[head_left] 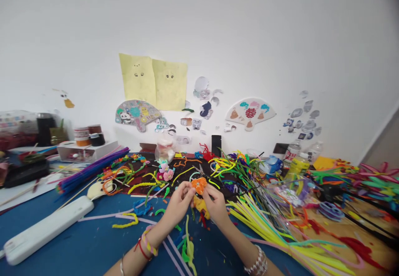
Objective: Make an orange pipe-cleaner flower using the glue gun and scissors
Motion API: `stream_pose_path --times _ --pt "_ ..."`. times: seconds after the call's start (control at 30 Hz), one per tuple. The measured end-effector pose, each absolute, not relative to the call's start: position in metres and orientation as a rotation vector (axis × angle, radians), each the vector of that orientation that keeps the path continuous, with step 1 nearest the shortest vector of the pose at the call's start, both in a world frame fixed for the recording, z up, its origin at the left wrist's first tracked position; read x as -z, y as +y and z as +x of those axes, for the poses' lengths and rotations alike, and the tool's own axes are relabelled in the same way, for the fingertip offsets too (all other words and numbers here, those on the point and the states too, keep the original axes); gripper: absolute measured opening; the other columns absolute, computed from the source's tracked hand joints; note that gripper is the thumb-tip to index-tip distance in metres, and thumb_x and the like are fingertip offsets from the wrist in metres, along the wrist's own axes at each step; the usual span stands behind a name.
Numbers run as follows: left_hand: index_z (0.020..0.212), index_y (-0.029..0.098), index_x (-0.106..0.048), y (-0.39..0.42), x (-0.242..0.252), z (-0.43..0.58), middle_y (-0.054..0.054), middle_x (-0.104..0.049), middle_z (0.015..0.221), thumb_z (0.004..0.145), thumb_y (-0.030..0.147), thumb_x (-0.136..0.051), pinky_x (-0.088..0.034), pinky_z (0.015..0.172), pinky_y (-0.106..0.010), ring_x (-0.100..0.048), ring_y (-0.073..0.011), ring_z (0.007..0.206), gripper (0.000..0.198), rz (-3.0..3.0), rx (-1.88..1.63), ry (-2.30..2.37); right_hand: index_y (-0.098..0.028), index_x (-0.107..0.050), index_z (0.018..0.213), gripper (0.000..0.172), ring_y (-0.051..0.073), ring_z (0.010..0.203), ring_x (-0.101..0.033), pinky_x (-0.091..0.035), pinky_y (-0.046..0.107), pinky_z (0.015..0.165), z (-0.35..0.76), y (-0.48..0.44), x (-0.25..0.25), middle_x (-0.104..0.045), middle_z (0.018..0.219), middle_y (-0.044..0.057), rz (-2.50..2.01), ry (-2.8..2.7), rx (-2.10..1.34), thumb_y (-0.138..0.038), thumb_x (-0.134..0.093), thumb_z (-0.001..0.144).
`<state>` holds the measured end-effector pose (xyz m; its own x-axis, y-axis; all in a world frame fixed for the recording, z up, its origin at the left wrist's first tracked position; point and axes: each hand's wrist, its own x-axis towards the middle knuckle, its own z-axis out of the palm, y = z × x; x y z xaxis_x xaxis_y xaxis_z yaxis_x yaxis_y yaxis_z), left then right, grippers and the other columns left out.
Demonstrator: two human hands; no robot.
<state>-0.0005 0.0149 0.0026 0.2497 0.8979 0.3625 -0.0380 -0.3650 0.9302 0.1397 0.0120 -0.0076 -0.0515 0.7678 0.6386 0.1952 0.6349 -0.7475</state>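
Between both hands, above the middle of the table, is an orange pipe-cleaner flower [198,186] with a small pale centre. The fingers of my left hand [181,199] pinch its left side. My right hand [215,203] grips its right edge between thumb and fingers. Just below the flower a yellow fuzzy piece [201,206] shows, partly hidden by the hands; whether it is joined to the flower I cannot tell. A pink and white fuzzy figure [165,171] stands behind my left hand. Scissors [199,169] lie just beyond the flower.
A white elongated device [50,230] lies at the left on the blue table [102,247]. Purple and blue pipe cleaners [93,170] are bundled behind it. Yellow pipe cleaners [264,226] spread to the right, near plastic bottles [299,163]. A clear tub [166,148] stands towards the wall.
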Motion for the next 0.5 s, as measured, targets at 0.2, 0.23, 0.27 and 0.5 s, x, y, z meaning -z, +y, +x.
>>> stream_pose_path --times 0.2,0.23,0.27,0.5 --pt "0.075 0.018 -0.045 0.0104 -0.0001 0.0002 0.007 -0.042 0.054 0.089 0.043 -0.037 -0.035 0.049 -0.022 -0.043 -0.0083 0.044 0.029 1.641 -1.246 0.807 -0.017 -0.069 0.078 0.026 0.019 0.079 -0.057 -0.043 0.032 0.081 0.1397 0.0133 0.0119 -0.064 0.079 0.006 -0.834 -1.624 -0.546 -0.029 -0.047 0.087" --pt "0.073 0.018 -0.044 0.0101 0.0006 0.0000 0.007 -0.042 0.054 0.089 0.042 -0.036 -0.035 0.050 -0.022 -0.043 -0.0083 0.044 0.030 1.649 -1.247 0.810 -0.017 -0.068 0.077 0.027 0.019 0.078 -0.057 -0.044 0.031 0.079 0.1395 0.0136 0.0130 -0.064 0.078 0.006 -0.842 -1.631 -0.551 -0.030 -0.046 0.088" --pt "0.071 0.018 -0.043 0.0099 0.0011 -0.0003 0.007 -0.042 0.054 0.090 0.042 -0.035 -0.035 0.050 -0.022 -0.043 -0.0082 0.044 0.031 1.656 -1.248 0.812 -0.017 -0.067 0.075 0.028 0.019 0.077 -0.057 -0.044 0.031 0.077 0.1393 0.0139 0.0142 -0.064 0.078 0.006 -0.848 -1.635 -0.552 -0.030 -0.046 0.088" --pt "0.064 0.019 -0.041 0.0094 0.0015 -0.0027 0.007 -0.040 0.048 0.089 0.041 -0.036 -0.034 0.050 -0.022 -0.041 -0.0085 0.043 0.035 1.707 -1.292 0.817 -0.017 -0.067 0.083 0.026 0.022 0.085 -0.060 -0.046 0.032 0.079 0.1403 0.0161 0.0162 -0.066 0.084 0.008 -0.874 -1.656 -0.464 -0.031 -0.045 0.087"
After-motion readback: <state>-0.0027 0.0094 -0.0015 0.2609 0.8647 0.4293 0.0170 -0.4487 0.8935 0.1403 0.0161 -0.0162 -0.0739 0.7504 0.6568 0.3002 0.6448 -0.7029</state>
